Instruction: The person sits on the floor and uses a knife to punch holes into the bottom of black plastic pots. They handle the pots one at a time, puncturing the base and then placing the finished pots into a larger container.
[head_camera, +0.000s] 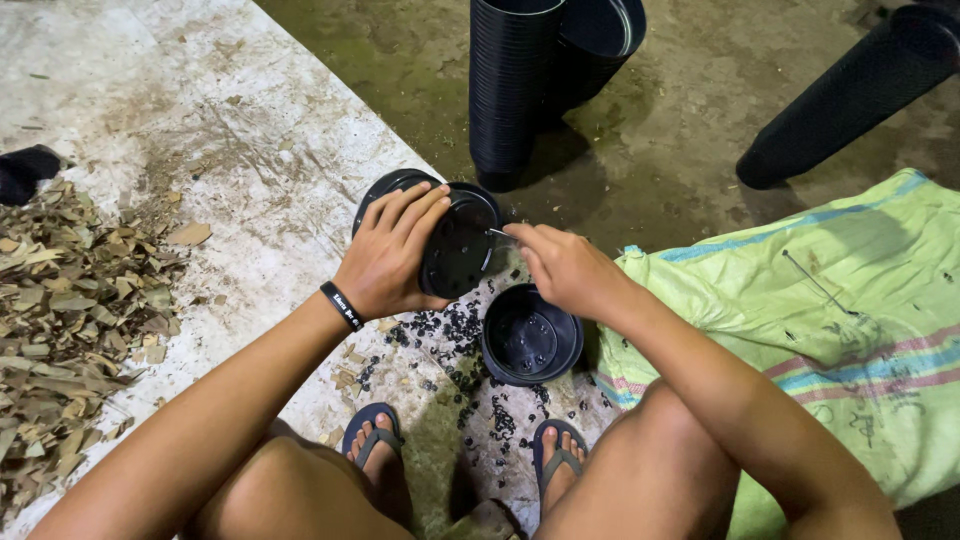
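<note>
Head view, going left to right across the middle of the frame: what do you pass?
Heap of dry leaves → left hand → black pot held on its side → right hand → green woven sack.

pots (455, 245) black, stacked pots (505, 90) black | punched bits (450, 335) black | sack (830, 330) pale green, blue and pink stripes | wristband (342, 305) black, white lettering | sandals (372, 430) dark blue | dry leaves (60, 320) tan-brown | floor (250, 150) pale grey, stained
</note>
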